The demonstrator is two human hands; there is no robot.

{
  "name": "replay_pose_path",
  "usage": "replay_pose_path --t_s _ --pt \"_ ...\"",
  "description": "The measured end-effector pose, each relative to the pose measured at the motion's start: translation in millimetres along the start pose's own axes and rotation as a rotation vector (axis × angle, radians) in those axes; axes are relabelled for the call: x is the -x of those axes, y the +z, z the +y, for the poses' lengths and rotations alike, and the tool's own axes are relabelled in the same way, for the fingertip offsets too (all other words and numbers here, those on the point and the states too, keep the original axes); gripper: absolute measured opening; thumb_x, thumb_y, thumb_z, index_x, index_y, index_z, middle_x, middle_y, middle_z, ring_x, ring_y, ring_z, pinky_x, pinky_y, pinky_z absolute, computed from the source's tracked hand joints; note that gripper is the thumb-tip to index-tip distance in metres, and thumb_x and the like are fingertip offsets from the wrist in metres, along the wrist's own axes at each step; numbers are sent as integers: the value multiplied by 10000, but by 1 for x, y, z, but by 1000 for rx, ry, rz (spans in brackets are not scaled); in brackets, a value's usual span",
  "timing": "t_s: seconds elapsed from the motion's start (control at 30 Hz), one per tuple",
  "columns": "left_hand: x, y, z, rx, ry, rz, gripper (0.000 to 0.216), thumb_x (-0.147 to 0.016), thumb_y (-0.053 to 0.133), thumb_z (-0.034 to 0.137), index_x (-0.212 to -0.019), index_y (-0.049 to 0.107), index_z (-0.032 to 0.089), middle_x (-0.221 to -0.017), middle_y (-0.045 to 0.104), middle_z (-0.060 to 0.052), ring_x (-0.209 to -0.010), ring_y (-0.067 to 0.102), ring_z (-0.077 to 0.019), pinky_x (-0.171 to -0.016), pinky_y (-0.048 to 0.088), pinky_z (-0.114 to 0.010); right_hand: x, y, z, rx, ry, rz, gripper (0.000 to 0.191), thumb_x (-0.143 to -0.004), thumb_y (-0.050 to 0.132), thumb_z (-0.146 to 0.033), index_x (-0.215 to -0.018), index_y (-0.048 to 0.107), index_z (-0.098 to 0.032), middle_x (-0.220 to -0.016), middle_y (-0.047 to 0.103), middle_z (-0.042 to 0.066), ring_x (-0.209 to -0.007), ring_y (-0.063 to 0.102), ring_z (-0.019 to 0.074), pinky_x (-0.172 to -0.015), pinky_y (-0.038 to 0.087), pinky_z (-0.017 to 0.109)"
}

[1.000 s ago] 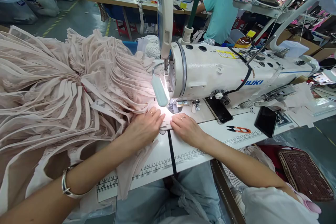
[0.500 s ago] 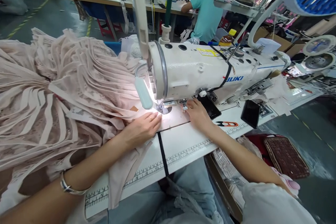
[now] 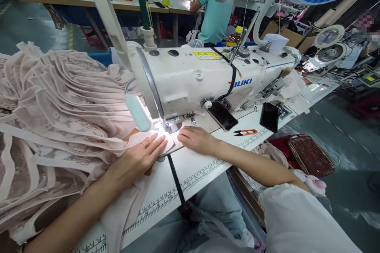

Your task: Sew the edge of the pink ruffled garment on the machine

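Note:
A white Juki sewing machine stands on a white table printed with a ruler. A big heap of pale pink lace and strap pieces fills the left. My left hand lies flat, fingers together, on a pink fabric piece just in front of the lit needle area. My right hand rests palm down on the same piece's right edge, fingertips pointing at the presser foot.
Two dark phones and orange thread snips lie to the right of the needle. A person in a teal shirt works at a bench behind. A woven brown mat sits low right.
My right hand came back from the machine's presser area onto the fabric by the needle. My left hand stayed on the fabric. The camera swung to the right.

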State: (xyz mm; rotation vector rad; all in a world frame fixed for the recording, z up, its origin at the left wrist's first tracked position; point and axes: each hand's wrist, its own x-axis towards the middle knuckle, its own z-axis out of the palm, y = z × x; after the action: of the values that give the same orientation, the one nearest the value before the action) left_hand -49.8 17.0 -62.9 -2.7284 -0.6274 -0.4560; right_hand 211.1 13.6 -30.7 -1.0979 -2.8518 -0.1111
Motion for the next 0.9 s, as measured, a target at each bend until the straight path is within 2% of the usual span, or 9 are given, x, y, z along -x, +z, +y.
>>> replay_pose_path --t_s 0.07,0.23,0.33,0.47,0.6,0.7,0.8,0.9 --pt "-12 -3 9 -63 -22 0 476 -912 332 -13 -1306 574 99 -1341 630 -135 -1240 597 -278 -942 551 -370 3 5 -2 10 6 38 275 -993 340 -74 -985 600 -162 -979 637 82 -924 548 180 -755 440 282" --pt "-57 -3 47 -202 -43 -90 404 -865 397 -29 -1172 655 22 -1195 686 -238 -1043 701 -350 -783 614 -422 0 5 2 -9 302 37 166 -979 447 -138 -932 606 -150 -884 637 93 -917 550 227 -758 446 317" --pt "-70 1 59 -267 -76 -87 405 -844 399 -38 -1151 661 1 -1153 694 -264 -979 716 -385 -666 624 -426 -4 3 2 -24 353 52 171 -987 442 -181 -977 611 -153 -907 646 100 -925 555 238 -757 459 327" --pt "-60 0 55 -243 -108 -55 407 -817 408 -57 -1138 656 -29 -1147 687 -287 -981 711 -395 -641 619 -408 -3 3 -5 75 314 35 253 -967 392 -82 -912 629 -150 -865 657 108 -927 586 236 -797 473 331" --pt "-40 -6 44 -177 -186 -79 446 -833 401 -63 -1188 648 46 -1213 683 -224 -1019 704 -361 -617 612 -376 -3 -8 -13 121 313 -48 323 -909 353 32 -947 632 -127 -954 680 147 -947 620 237 -792 497 326" --pt "-35 -9 43 -151 -234 -116 472 -861 383 -48 -1242 625 91 -1270 665 -183 -1088 680 -348 -663 618 -386 -8 -20 -13 81 396 -167 329 -889 369 46 -1043 606 -121 -1029 685 170 -933 649 242 -737 517 326" --pt "-38 -7 47 -125 -236 -132 449 -888 339 -21 -1247 605 21 -1288 636 -236 -1190 625 -348 -874 590 -452 -18 -25 -8 27 463 -277 316 -915 390 -7 -1144 555 -150 -956 706 136 -851 681 250 -684 512 334" --pt "-41 -1 50 -82 -225 -120 453 -888 312 -25 -1243 593 -20 -1272 635 -255 -1231 603 -308 -1030 514 -434 -30 -22 -6 -53 463 -321 249 -943 406 -94 -1128 544 -189 -877 719 94 -782 685 248 -661 486 325"
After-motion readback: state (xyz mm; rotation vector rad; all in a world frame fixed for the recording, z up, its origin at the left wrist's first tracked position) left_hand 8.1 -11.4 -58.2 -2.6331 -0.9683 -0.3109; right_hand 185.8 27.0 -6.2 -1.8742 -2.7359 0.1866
